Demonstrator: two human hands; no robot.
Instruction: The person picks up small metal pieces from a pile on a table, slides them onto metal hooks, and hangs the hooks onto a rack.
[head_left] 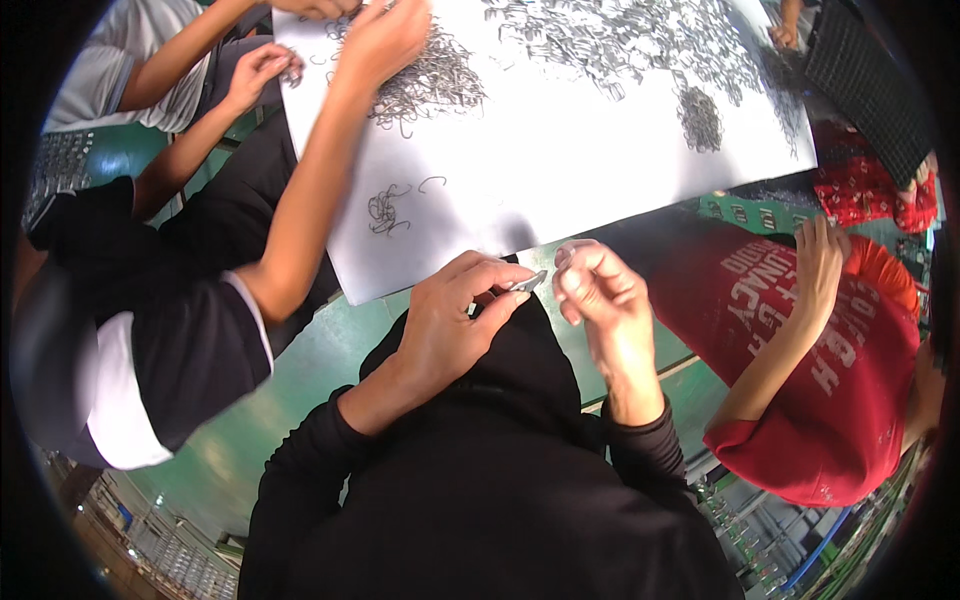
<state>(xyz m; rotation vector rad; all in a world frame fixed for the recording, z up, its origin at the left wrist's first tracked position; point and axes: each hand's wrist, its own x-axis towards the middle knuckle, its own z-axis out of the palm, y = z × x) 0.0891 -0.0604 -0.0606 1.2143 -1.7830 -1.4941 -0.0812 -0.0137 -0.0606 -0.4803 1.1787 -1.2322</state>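
Observation:
Above my lap, just off the near edge of the white table [430,250], my left hand [450,310] pinches a small grey metal piece [530,283] between thumb and fingertips. The piece points toward my other hand, and its exact kind is too small to make out. Close beside it, my right hand [612,300] is raised with fingers curled toward the thumb. Whether a small part sits in that pinch is unclear. Nearest on the tabletop lies a small cluster of thin curved wire hooks [385,212], with a single hook [432,181] next to it.
A large heap of wire hooks [440,85] lies farther back, where a co-worker's arm [330,170] reaches from the left. Many small metal pieces [620,45] spread across the far side, beside a dark pile [699,120]. A person in a red shirt [820,380] sits close on the right.

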